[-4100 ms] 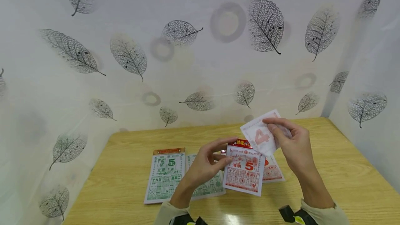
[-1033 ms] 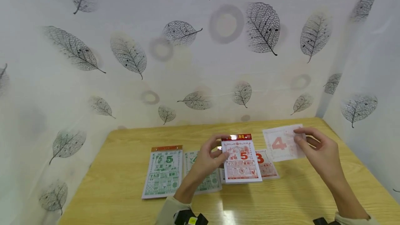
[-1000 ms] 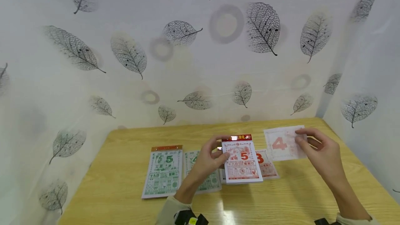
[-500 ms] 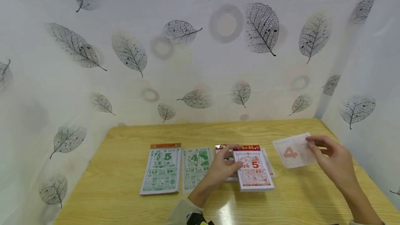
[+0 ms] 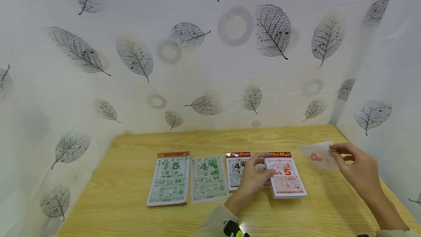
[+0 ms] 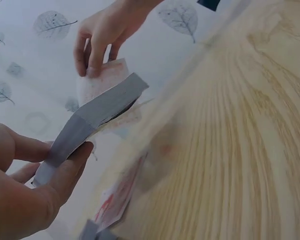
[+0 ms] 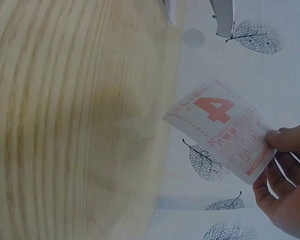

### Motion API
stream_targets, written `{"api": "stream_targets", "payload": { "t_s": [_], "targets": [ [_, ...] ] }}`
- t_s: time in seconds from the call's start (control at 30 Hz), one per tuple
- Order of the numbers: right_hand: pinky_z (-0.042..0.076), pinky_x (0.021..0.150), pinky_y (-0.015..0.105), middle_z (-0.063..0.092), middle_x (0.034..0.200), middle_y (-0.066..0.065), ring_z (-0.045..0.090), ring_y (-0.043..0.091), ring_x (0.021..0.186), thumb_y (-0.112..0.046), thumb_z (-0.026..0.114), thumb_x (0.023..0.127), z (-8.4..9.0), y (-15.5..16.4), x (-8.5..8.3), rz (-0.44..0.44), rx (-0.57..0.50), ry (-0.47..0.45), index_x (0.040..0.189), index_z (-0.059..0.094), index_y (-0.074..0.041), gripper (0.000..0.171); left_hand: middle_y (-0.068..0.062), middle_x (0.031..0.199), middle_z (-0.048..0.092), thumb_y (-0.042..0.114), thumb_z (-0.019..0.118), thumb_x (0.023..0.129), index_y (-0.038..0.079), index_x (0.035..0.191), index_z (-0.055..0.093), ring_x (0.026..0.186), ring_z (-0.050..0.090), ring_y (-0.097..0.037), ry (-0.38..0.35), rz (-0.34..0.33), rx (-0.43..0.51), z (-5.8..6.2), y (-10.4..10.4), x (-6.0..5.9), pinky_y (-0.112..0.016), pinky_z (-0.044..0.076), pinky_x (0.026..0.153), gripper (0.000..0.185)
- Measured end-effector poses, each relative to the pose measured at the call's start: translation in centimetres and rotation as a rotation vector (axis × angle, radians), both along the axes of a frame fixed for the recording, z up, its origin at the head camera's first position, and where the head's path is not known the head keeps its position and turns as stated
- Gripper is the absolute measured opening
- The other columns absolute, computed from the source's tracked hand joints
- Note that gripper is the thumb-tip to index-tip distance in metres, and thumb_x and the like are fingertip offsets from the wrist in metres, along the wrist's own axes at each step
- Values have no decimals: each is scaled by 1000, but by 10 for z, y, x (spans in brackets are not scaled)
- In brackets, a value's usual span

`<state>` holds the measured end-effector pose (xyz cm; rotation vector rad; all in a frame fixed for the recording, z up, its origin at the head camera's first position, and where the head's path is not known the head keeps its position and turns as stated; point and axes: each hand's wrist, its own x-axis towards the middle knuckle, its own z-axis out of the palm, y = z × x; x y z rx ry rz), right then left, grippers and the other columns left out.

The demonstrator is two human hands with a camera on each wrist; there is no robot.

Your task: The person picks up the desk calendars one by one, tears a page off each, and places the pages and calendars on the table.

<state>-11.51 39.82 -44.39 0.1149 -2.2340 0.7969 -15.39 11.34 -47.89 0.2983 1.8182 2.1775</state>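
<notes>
Calendar page (image 5: 317, 155), a thin loose sheet printed with a red 4, hangs pinched in the right hand (image 5: 358, 171) above the counter's (image 5: 131, 211) far right corner. The left hand (image 5: 254, 178) grips the red tear-off calendar pad (image 5: 287, 176), showing 5, by its left edge. Laying the flimsy sheet flat probably calls for a gentle pinch. Three more rectangular pads lie in a row on pale wood grain.
</notes>
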Motion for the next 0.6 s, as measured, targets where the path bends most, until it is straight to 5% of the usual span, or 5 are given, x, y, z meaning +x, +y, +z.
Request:
{"api": "stream_targets", "payload": {
  "t_s": [0.13,0.23,0.4,0.6],
  "targets": [
    [43,70,-1,74,88,-1,51,-25,88,19,77,74,-7,5,-3,16,97,45,97,75,2,29,-4,110,59,-13,70,88,19,124,70,70,65,-14,-2,40,-24,-2,17,-1,-31,59,59,48],
    [44,67,4,74,88,13,58,-10,85,19,77,72,-14,8,-5,25,227,73,97,74,3,30,-1,109,61,-15,70,85,21,121,71,72,64,-14,-17,64,-38,-3,28,-5,-34,60,61,51],
    [49,62,23,73,90,14,66,28,80,15,78,70,-23,12,-6,50,380,89,95,73,1,29,-2,107,60,-19,68,81,19,117,72,77,66,-17,-79,95,-28,-8,42,-11,-38,61,63,52],
    [51,62,28,73,90,10,66,28,79,8,78,77,-28,13,2,59,413,53,103,71,0,28,-2,108,59,-20,68,80,22,114,72,73,67,-20,-141,106,-12,-11,62,-15,-36,60,57,54]
  ]
}}
